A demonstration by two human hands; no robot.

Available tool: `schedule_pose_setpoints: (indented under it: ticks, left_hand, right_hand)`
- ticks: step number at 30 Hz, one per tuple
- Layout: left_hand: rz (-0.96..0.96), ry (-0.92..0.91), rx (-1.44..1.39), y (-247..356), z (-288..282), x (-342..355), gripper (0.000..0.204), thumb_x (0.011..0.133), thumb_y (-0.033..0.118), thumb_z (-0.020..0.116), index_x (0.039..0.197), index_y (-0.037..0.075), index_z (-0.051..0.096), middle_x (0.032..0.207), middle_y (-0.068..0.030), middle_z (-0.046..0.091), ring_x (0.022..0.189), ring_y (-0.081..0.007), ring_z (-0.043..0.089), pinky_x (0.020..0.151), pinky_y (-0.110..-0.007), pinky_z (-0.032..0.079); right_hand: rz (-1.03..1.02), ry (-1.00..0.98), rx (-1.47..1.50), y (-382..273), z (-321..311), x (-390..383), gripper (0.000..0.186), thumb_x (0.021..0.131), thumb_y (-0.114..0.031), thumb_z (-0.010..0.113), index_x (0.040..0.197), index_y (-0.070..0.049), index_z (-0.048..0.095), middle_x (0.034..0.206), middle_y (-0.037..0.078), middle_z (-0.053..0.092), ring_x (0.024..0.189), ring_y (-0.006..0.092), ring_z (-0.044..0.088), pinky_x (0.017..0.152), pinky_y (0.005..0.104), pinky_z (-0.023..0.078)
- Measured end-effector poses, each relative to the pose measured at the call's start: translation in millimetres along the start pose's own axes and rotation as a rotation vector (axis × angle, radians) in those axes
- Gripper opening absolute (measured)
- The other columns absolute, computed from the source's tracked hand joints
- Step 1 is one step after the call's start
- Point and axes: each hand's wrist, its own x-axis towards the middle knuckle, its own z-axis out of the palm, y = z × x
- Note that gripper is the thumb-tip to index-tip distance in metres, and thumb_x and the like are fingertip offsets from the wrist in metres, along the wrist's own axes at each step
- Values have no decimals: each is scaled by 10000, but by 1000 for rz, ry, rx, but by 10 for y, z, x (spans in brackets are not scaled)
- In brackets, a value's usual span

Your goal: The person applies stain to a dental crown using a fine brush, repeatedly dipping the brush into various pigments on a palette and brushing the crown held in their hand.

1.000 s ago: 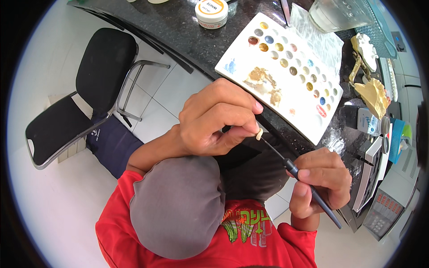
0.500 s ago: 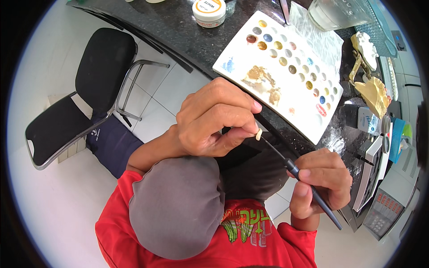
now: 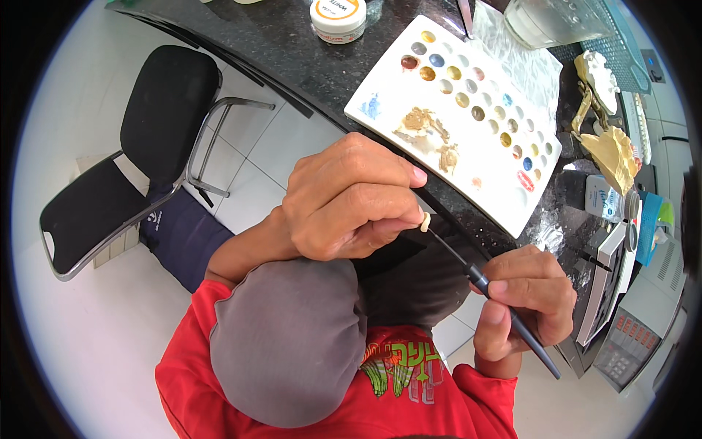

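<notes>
Between the thumb and fingertips of my left hand [image 3: 355, 197] is a small cream tooth-shaped piece, which looks like a dental crown [image 3: 425, 222]. My right hand [image 3: 532, 296] grips a slim brush [image 3: 540, 350] with a dark handle, pen-like, thumb and fingers closed round it. The brush's thin front end points up and left and meets the crown, or comes very close to it; its tip is too small to make out. Just beyond both hands lies a white paint palette [image 3: 387, 77] with rows of coloured wells and brown and blue smears.
A white lidded jar [image 3: 338, 20] and a glass container [image 3: 548, 25] stand on the dark counter [image 3: 285, 51]. Dental plaster casts [image 3: 613, 157] and a small bottle [image 3: 603, 197] sit at the right. My knee [image 3: 289, 340] is below my hands; a black chair [image 3: 172, 113] stands left.
My left hand has shifted slightly down and left, and the crown has turned a little in its fingers. The right hand and brush stay almost in place.
</notes>
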Motion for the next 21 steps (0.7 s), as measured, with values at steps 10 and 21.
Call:
schedule_pose_setpoints:
  ticks: [10,21]
  left_hand:
    - [9,-4,-12,-11,5,-1,182,848,178,711,845,58,574,832,-71,572,746,-195,627,595,-255,517]
    - [-1,-13,-7,-7,-11,2,177,848,181,711,854,65,577,827,-64,567,744,-191,623,604,-256,519]
  right_hand:
    - [-12,5,30,13,15,-4,135,647,25,665,766,7,603,610,99,595,466,181,600,427,266,499]
    - [-8,4,23,8,27,9,129,644,23,659,760,14,603,607,102,598,466,180,602,428,266,499]
